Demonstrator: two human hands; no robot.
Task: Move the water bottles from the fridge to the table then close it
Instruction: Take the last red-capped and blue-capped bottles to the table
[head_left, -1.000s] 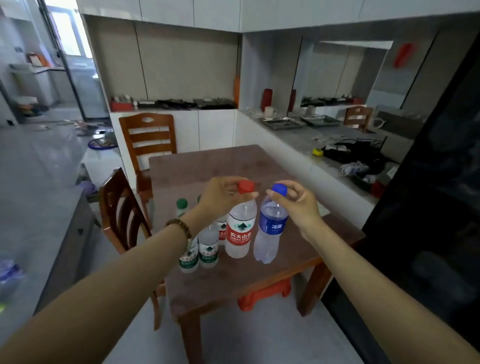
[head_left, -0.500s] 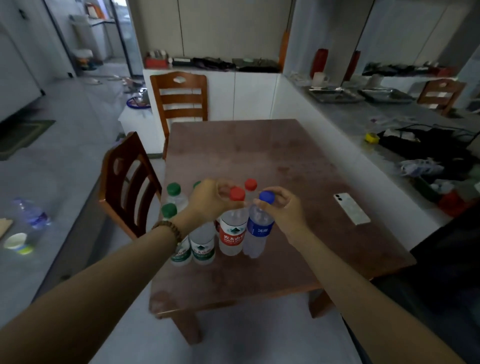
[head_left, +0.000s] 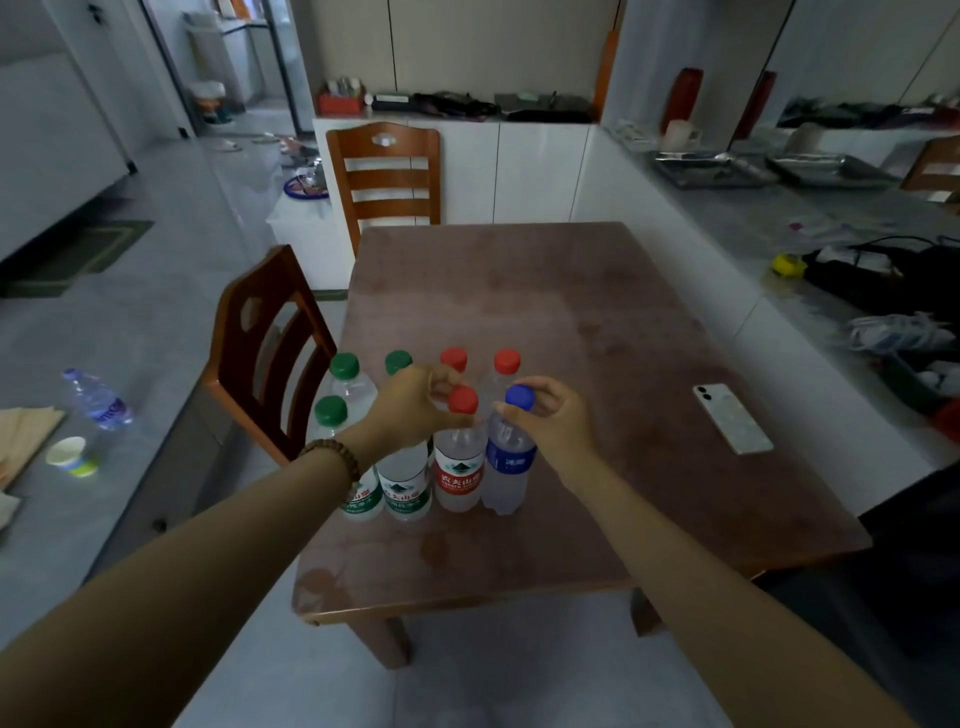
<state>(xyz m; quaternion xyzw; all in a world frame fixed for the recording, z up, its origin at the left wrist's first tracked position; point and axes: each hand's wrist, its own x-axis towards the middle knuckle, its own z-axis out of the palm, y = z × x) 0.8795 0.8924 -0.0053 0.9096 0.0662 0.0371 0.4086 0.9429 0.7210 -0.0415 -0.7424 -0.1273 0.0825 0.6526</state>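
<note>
Red-capped and blue-capped, the two upright bottles (head_left: 459, 467) (head_left: 509, 462) stand touching on the bench (head_left: 597, 364) at frame centre, your left hand (head_left: 410, 405) clamped on the red cap, your right hand (head_left: 550, 415) on the blue, each directly above its bottle's vertical axis.

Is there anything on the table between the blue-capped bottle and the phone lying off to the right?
No. In the head view, only bare brown tabletop lies between the blue-capped bottle and the phone.
</note>
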